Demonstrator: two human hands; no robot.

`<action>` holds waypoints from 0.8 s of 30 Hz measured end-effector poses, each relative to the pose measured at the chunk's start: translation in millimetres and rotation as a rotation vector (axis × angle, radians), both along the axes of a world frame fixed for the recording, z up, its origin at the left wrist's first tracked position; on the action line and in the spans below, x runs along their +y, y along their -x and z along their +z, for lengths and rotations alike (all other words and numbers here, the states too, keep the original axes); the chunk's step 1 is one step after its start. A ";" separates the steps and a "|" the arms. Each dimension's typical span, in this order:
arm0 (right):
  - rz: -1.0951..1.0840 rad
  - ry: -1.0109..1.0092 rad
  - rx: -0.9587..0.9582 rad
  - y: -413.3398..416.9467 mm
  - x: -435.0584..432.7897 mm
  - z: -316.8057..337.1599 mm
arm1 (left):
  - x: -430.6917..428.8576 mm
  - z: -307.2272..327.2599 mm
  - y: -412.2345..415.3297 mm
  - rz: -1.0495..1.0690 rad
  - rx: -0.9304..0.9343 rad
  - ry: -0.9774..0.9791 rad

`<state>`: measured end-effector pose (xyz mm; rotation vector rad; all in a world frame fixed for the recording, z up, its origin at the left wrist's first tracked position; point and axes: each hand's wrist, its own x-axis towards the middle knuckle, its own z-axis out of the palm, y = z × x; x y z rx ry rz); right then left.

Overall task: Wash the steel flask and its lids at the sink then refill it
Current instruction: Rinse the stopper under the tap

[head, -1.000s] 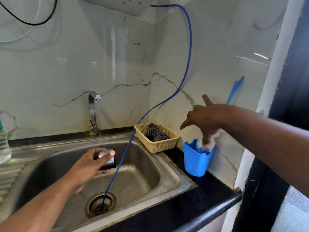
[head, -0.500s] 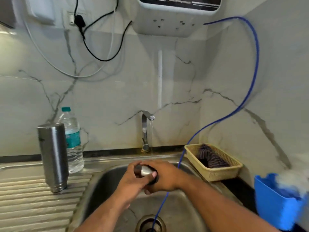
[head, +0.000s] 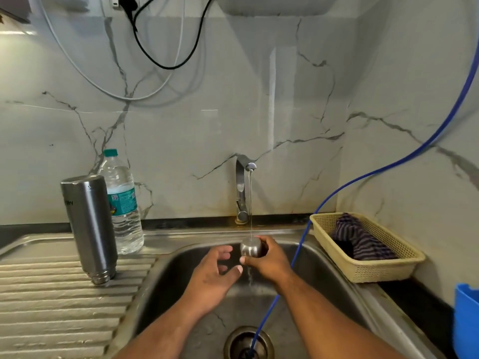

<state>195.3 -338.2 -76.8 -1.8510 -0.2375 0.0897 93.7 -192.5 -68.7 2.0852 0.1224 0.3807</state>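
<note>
Right hand (head: 269, 260) grips domed steel lid (head: 251, 246).

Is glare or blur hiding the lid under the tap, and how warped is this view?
Head view: the lid in the right hand is sharp, with only a soft highlight. Head view: a vertical glare streak runs down the marble wall above the tap. Head view: wide-angle bending at the edges likely makes the steel flask look tilted.

The right hand (head: 269, 260) grips a steel lid (head: 251, 246) under the tap's (head: 242, 187) stream; the left hand (head: 215, 274) hovers open beside it; the flask (head: 89, 226) stands inverted on the sink's (head: 77, 294) left drainboard.
</note>
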 end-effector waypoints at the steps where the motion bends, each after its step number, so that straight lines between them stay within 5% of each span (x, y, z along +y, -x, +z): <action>1: 0.014 -0.017 0.008 2.6 1.3 2.0 | -2.3 0.9 -1.9 0.009 -0.001 0.002; 8: 0.005 -0.191 0.161 -0.5 11.5 3.6 | -11.0 7.9 -42.1 -0.089 -0.041 -0.385; 18: 0.037 -0.305 0.449 0.2 9.5 7.0 | -16.3 -19.6 -79.3 0.006 -0.226 -0.199; 24: -0.020 -0.288 0.337 -1.2 11.8 3.4 | -9.9 -20.7 -84.0 -0.014 -0.128 -0.226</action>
